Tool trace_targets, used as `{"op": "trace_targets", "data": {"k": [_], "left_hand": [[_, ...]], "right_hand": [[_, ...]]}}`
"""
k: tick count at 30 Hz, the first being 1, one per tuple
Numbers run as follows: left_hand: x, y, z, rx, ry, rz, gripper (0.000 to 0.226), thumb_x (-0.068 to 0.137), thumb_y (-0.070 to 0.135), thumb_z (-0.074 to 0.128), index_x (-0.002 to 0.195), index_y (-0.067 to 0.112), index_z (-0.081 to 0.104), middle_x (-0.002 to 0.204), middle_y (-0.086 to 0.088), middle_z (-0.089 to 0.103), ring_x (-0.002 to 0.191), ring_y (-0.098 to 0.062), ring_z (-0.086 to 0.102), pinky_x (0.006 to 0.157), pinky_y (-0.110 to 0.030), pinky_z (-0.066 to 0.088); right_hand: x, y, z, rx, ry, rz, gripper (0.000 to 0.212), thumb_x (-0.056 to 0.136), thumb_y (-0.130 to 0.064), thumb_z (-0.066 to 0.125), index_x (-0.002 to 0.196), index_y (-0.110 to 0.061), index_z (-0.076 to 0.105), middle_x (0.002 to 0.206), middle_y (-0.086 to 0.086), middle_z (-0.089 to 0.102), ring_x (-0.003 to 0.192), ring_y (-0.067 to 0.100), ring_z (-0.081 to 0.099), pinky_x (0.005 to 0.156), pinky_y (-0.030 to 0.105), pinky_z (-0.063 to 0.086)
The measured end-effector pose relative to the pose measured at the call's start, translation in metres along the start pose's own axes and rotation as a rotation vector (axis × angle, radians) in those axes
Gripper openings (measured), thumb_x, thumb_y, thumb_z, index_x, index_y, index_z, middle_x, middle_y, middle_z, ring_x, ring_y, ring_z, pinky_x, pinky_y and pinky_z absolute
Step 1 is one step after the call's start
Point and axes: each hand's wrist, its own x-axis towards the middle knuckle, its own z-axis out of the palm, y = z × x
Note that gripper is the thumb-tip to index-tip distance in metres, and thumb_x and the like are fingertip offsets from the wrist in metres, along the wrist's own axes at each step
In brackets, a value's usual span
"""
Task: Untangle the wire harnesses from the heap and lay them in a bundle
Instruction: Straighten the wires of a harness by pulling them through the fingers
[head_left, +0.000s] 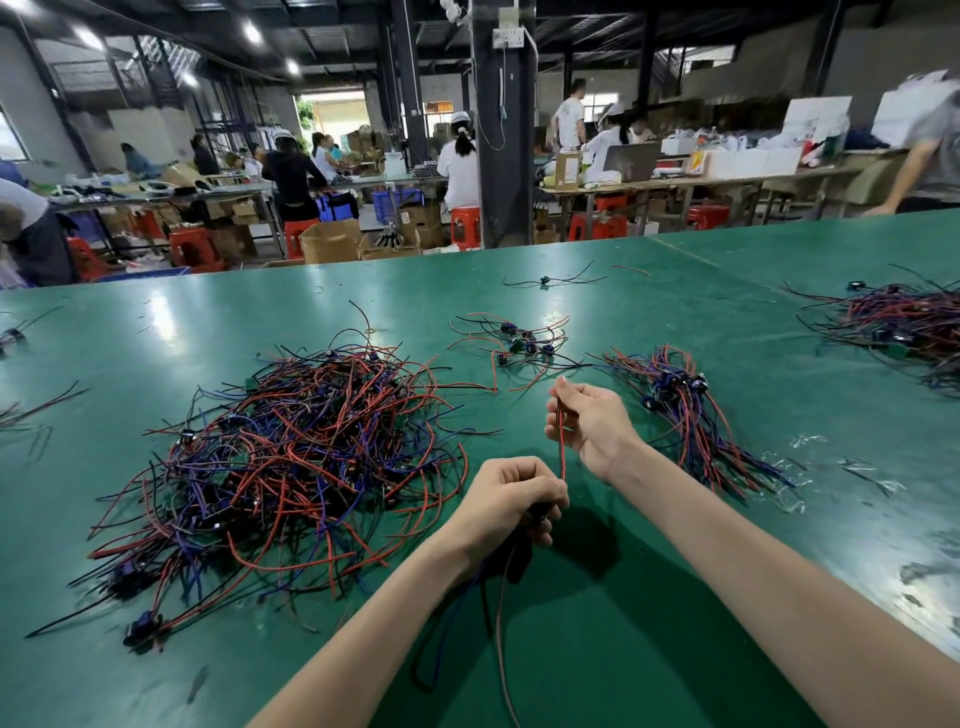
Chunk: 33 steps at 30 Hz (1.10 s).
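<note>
A big tangled heap of red, blue and black wire harnesses (291, 457) lies on the green table (675, 597), left of my hands. My left hand (511, 501) grips one harness by its dark connector end, and its blue, black and red wires hang below the fist. My right hand (589, 415) pinches the red wire (561, 457) of that same harness, stretched between the two hands. A laid-out bundle of harnesses (691, 410) lies just right of my right hand.
A small loose cluster of harnesses (514, 343) lies beyond my hands. Another heap (904, 327) sits at the far right, and stray wires (550, 281) lie farther back. People work at benches behind the table's far edge.
</note>
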Motion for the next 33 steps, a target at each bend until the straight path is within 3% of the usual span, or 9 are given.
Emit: {"op": "trace_targets", "data": {"k": [4, 14, 22, 28, 33], "left_hand": [[0.0, 0.0025, -0.0017, -0.025, 0.021, 0.014, 0.026, 0.078, 0.01, 0.063, 0.053, 0.015, 0.061, 0.051, -0.002, 0.056, 0.04, -0.01, 0.047, 0.042, -0.018, 0.042], [0.0007, 0.0014, -0.0013, -0.008, 0.038, 0.024, 0.039, 0.087, 0.001, 0.058, 0.052, 0.016, 0.062, 0.051, -0.001, 0.055, 0.04, -0.009, 0.046, 0.041, -0.018, 0.042], [-0.0014, 0.0022, 0.0016, 0.002, 0.032, 0.014, 0.018, 0.07, 0.017, 0.063, 0.052, 0.016, 0.063, 0.05, -0.002, 0.056, 0.04, -0.011, 0.047, 0.042, -0.019, 0.042], [-0.0018, 0.0039, -0.0004, 0.01, 0.039, 0.033, 0.026, 0.082, 0.005, 0.063, 0.056, 0.011, 0.061, 0.05, -0.002, 0.057, 0.04, -0.011, 0.047, 0.042, -0.019, 0.043], [-0.0024, 0.0071, -0.0013, 0.002, 0.143, 0.056, 0.025, 0.086, 0.001, 0.06, 0.062, 0.008, 0.065, 0.053, -0.003, 0.056, 0.043, -0.011, 0.049, 0.044, -0.02, 0.045]], "right_hand": [[0.0032, 0.0009, -0.0029, -0.027, 0.048, -0.012, 0.023, 0.097, -0.015, 0.05, 0.077, -0.006, 0.052, 0.05, 0.0, 0.053, 0.036, 0.008, 0.048, 0.04, 0.021, 0.046], [0.0057, 0.0041, -0.0025, -0.099, 0.059, -0.078, 0.024, 0.099, -0.015, 0.048, 0.076, -0.007, 0.049, 0.056, 0.002, 0.048, 0.036, 0.007, 0.043, 0.038, 0.02, 0.042], [0.0058, 0.0061, -0.0037, -0.101, 0.028, -0.061, 0.025, 0.098, -0.013, 0.048, 0.074, -0.007, 0.049, 0.053, 0.001, 0.046, 0.034, 0.007, 0.04, 0.036, 0.02, 0.037], [0.0049, 0.0046, -0.0048, -0.09, 0.031, -0.056, 0.024, 0.097, -0.014, 0.051, 0.074, -0.007, 0.051, 0.049, -0.001, 0.05, 0.036, 0.008, 0.043, 0.037, 0.02, 0.04], [0.0048, -0.0027, -0.0086, 0.044, 0.054, -0.029, 0.022, 0.097, -0.016, 0.051, 0.077, -0.007, 0.054, 0.049, -0.002, 0.054, 0.04, 0.007, 0.049, 0.041, 0.019, 0.045]]}}
